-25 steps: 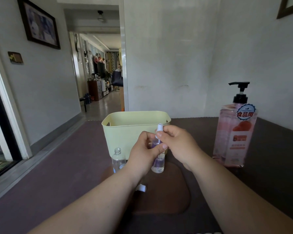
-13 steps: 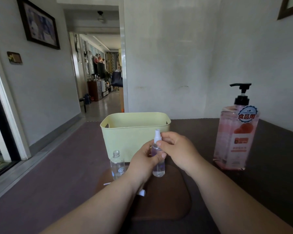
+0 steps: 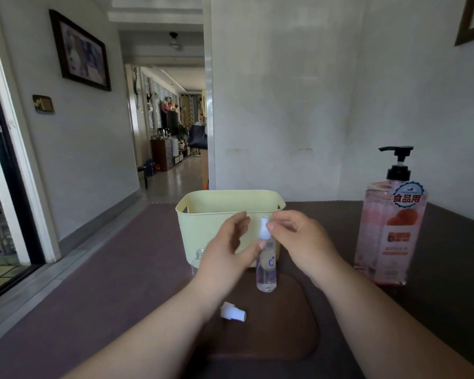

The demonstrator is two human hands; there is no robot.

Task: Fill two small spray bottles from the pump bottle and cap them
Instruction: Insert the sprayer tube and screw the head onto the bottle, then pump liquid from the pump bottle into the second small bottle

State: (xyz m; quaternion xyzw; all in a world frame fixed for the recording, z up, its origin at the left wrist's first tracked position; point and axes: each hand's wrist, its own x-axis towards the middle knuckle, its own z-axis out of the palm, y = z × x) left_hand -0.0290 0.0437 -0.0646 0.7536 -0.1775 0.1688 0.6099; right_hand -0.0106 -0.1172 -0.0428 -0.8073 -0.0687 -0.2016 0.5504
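Note:
A small clear spray bottle (image 3: 266,266) with a purple heart and a white spray top stands upright on the brown mat (image 3: 285,329), with liquid in it. My right hand (image 3: 301,242) pinches its spray top with the fingertips. My left hand (image 3: 226,250) has its fingers spread; only the thumb tip touches the bottle's neck. A second small bottle (image 3: 198,259), uncapped, stands behind my left wrist and is mostly hidden. A loose white spray cap (image 3: 233,315) lies on the mat below my left hand. The pink pump bottle (image 3: 391,233) with a black pump stands at the right.
A pale yellow plastic basket (image 3: 203,217) stands just behind the hands. The dark table (image 3: 93,283) runs to a wall at the back and right. A hallway opens at the back left, with a sliding door on the far left.
The bottle has come down onto the mat with its spray top on. My left hand has opened its grip around the bottle and its fingers have spread apart.

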